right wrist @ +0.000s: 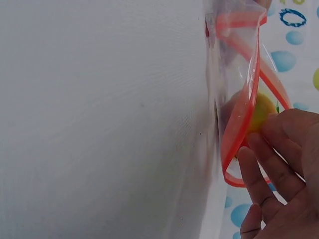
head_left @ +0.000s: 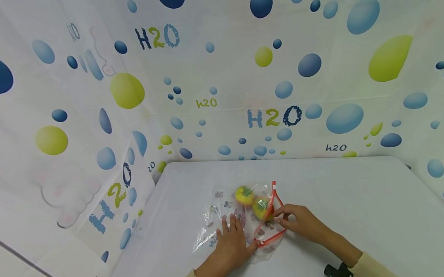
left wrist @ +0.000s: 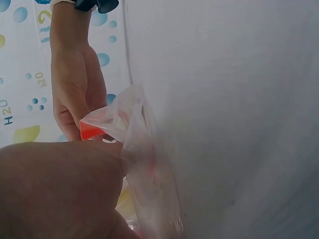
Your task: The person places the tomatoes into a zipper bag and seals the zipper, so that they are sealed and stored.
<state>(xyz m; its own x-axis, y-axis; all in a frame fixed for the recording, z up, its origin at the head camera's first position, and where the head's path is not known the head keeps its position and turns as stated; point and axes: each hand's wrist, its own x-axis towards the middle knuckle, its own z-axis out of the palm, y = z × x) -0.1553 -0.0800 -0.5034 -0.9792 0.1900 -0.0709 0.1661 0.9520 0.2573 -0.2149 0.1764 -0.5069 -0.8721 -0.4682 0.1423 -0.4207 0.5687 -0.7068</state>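
Note:
A clear zip bag (head_left: 220,221) with small printed figures lies on the table, its red-edged mouth (head_left: 272,237) gaping to the right. Inside are two round yellow-green fruits with red patches, one farther back (head_left: 244,194) and one near the mouth (head_left: 260,207). My left hand (head_left: 232,245) rests on the bag with fingers spread, its thumb at the front corner of the red edge. At the mouth, my right hand (head_left: 304,223) has its fingertips right by the nearer fruit. The right wrist view shows these fingers (right wrist: 271,167) fairly straight, beside the yellow fruit (right wrist: 263,110).
A white-covered table (head_left: 358,190) stretches out around the bag. Behind it and to the left hangs a white sheet (head_left: 226,72) printed with blue and green drops. A dark wrist camera (head_left: 338,272) sits by the right sleeve (head_left: 372,268).

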